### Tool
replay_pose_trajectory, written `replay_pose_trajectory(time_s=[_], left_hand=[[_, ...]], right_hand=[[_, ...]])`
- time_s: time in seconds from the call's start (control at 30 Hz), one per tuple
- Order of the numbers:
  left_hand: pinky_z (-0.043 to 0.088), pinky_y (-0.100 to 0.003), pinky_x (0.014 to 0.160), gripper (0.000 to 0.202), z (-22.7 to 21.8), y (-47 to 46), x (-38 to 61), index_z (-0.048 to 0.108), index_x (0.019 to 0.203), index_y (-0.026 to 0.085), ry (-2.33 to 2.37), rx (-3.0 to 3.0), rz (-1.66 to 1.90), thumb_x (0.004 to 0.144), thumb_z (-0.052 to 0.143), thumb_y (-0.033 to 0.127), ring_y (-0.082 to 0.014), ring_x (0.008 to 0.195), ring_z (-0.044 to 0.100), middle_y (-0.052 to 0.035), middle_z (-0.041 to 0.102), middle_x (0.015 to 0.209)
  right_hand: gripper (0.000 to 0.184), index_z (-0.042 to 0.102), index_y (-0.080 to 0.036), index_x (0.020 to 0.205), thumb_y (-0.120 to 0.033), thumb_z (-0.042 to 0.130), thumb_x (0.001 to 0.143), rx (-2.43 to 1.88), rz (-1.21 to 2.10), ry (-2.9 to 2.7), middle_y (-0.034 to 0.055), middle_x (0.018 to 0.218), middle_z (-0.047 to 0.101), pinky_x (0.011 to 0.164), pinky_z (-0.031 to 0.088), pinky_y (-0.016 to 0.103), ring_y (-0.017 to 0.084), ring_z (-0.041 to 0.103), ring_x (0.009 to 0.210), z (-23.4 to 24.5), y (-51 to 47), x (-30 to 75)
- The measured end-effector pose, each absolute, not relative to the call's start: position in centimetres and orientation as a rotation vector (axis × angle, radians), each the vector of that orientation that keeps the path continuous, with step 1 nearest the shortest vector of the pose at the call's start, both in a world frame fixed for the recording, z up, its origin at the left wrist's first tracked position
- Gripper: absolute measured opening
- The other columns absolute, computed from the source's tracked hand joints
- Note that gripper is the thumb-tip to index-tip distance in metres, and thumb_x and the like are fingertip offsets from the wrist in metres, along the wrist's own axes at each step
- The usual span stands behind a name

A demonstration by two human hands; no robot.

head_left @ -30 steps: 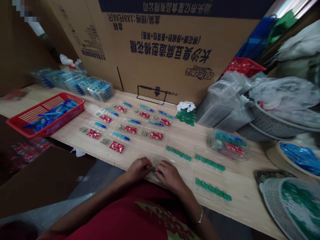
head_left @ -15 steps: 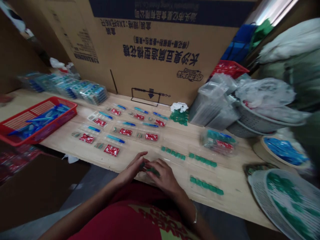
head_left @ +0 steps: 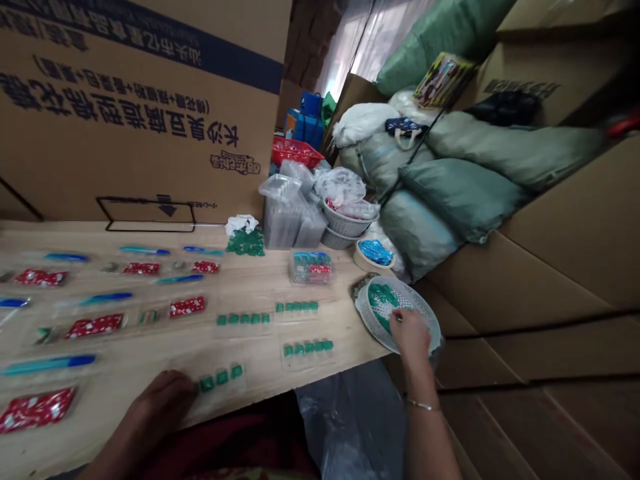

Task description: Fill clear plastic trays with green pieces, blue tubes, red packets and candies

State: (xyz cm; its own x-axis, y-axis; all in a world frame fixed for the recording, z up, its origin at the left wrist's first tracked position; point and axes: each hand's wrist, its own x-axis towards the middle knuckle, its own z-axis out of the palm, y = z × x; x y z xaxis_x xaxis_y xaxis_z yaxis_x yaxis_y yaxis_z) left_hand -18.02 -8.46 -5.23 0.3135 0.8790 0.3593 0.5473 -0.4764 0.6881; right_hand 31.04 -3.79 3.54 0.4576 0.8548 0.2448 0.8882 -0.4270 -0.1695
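Left hand (head_left: 160, 400): fingers lying together on the worktop (head_left: 345, 333), just beside the green strip (head_left: 220, 377).
Right hand (head_left: 410, 337): reaching over the white basket (head_left: 375, 335), fingers at the green pieces (head_left: 383, 300), grip unclear.

Wooden table (head_left: 345, 320): green strips (head_left: 220, 379) in clear sleeves just beside the left hand (head_left: 163, 400); red packets (head_left: 95, 325) and blue pens (head_left: 49, 364) farther left. One clear bundled pack (head_left: 311, 268) nearer the right hand (head_left: 411, 337).
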Motion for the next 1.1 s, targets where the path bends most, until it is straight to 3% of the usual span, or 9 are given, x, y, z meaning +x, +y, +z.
replay_pose_trajectory(time_s=[0.2,0.33,0.43,0.53,0.63,0.73,0.83,0.93,1.1], left_hand=[[0.054,-0.026,0.066,0.008,-6.4,-8.4,-17.3,0.059,0.085,0.025,1.31,2.186,0.939,0.081,0.052,0.027,-0.0165,0.074,0.063,-0.0002,0.065,0.08],[0.052,-0.03,0.077,0.026,-4.3,-10.0,-17.4,0.055,0.105,0.02,1.434,2.073,0.921,0.08,0.053,0.025,-0.0179,0.088,0.061,-0.0064,0.064,0.097],[0.048,-0.033,0.082,0.022,-1.7,-11.3,-16.5,0.057,0.103,0.019,1.49,1.866,0.964,0.081,0.052,0.024,-0.0185,0.094,0.057,-0.0083,0.063,0.1],[0.047,-0.029,0.076,0.017,0.4,-11.2,-14.1,0.062,0.09,0.016,1.361,1.548,0.966,0.081,0.055,0.028,-0.0156,0.081,0.058,-0.006,0.064,0.087],[0.044,-0.024,0.068,0.026,1.2,-10.8,-12.3,0.065,0.096,0.016,1.057,1.256,0.957,0.077,0.061,0.033,-0.0134,0.075,0.056,-0.0043,0.063,0.085],[0.04,-0.022,0.064,0.028,0.8,-11.0,-12.3,0.067,0.089,0.016,0.959,1.014,0.998,0.07,0.069,0.036,-0.0103,0.066,0.052,-0.0005,0.061,0.074],[0.038,-0.021,0.062,0.025,0.4,-11.8,-13.7,0.065,0.078,0.014,0.98,0.873,1.035,0.066,0.073,0.035,-0.0088,0.062,0.05,0.0011,0.058,0.068],[0.038,-0.022,0.064,0.029,0.7,-12.6,-14.9,0.064,0.085,0.015,0.986,0.894,1.014,0.068,0.072,0.036,-0.0096,0.065,0.05,0.0012,0.057,0.07],[0.038,-0.022,0.065,0.022,1.7,-13.0,-15.3,0.06,0.077,0.015,1.078,1.115,0.936,0.075,0.064,0.036,-0.0105,0.069,0.049,0.0001,0.055,0.075]], right_hand=[[0.023,0.07,-0.016,0.087,-0.016,0.054,0.071,-2.455,0.04,-1.7,0.0106,0.093,0.069,0.069,0.043,0.026,0.022,0.063,0.086,2.3,0.6,35.0],[0.013,0.066,-0.014,0.068,-0.021,0.055,0.067,-2.526,0.135,-1.72,0.017,0.07,0.067,0.051,0.04,0.033,0.03,0.063,0.066,2.3,1.1,34.6],[0.01,0.057,-0.022,0.067,-0.032,0.059,0.063,-2.425,0.071,-1.489,0.0146,0.065,0.064,0.047,0.038,0.035,0.027,0.058,0.056,1.8,1.0,31.9],[0.022,0.053,-0.023,0.071,-0.04,0.062,0.06,-1.754,0.664,-1.557,0.0061,0.064,0.061,0.052,0.043,0.031,0.021,0.057,0.057,1.1,-1.1,23.0],[0.023,0.052,-0.02,0.066,-0.041,0.063,0.065,-1.248,1.384,-1.771,-0.0003,0.061,0.057,0.052,0.041,0.024,0.014,0.052,0.056,0.7,-5.0,11.9],[0.023,0.05,-0.019,0.068,-0.038,0.062,0.071,-1.036,1.713,-1.73,-0.0037,0.059,0.051,0.051,0.036,0.02,0.01,0.047,0.054,0.2,-7.3,4.9],[0.017,0.051,-0.018,0.07,-0.032,0.06,0.073,-0.98,1.722,-1.756,-0.0023,0.065,0.053,0.057,0.039,0.022,0.011,0.049,0.061,-0.2,-7.8,2.9],[0.006,0.053,-0.018,0.067,-0.02,0.056,0.072,-0.926,1.561,-1.88,-0.0003,0.071,0.054,0.065,0.041,0.023,0.013,0.051,0.07,0.0,-7.7,2.5],[0.007,0.053,-0.018,0.063,-0.012,0.052,0.066,-0.856,1.523,-1.95,-0.0013,0.068,0.053,0.063,0.04,0.022,0.012,0.051,0.066,1.3,-7.6,2.2]])
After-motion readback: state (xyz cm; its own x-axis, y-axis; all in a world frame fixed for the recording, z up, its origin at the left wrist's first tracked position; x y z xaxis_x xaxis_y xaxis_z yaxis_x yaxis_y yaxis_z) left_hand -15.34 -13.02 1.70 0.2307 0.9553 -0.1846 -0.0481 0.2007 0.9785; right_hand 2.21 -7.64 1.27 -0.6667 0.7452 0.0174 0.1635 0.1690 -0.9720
